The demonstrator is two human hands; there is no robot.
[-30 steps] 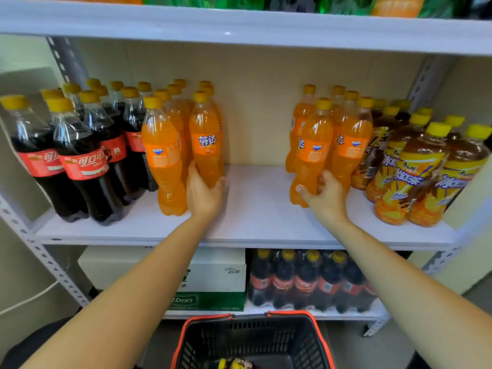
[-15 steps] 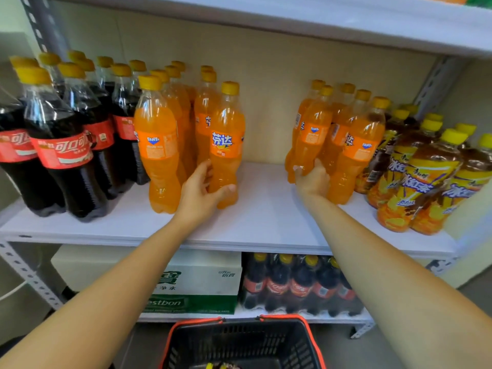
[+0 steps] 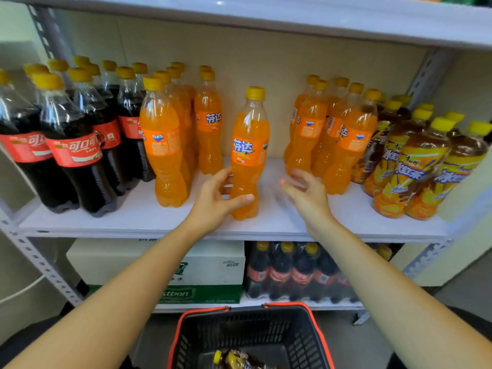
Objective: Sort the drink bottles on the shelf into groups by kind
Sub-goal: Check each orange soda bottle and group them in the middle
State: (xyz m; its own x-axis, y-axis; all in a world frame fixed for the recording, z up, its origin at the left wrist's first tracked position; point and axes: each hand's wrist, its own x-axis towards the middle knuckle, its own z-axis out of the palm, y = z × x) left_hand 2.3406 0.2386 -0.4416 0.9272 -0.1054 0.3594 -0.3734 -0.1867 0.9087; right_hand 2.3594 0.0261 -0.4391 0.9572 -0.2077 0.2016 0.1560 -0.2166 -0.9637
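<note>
Gripping lone orange soda bottle (image 3: 249, 155) low on its waist with left hand (image 3: 213, 201), thumb across the front, fingers wrapped behind; standing upright, long axis vertical, cap up, base on the shelf board (image 3: 279, 225) toward its front edge, roughly mid-span; sitting in the gap between left orange group (image 3: 162, 145) and right orange group (image 3: 346, 137), apart from both; lying just up and right of the left palm, so already owned by that hand; hovering just right of it with right hand (image 3: 306, 193), fingers loosely spread, holding nothing, slightly blurred, no contact visible; flanked further out by cola bottles (image 3: 74, 150) at the left end and iced tea bottles (image 3: 415, 166) at the right end; probably merging the two orange groups next; likely a sideways slide along the board, axis kept vertical; similar gap either way, so cannot tell which direction.
</note>
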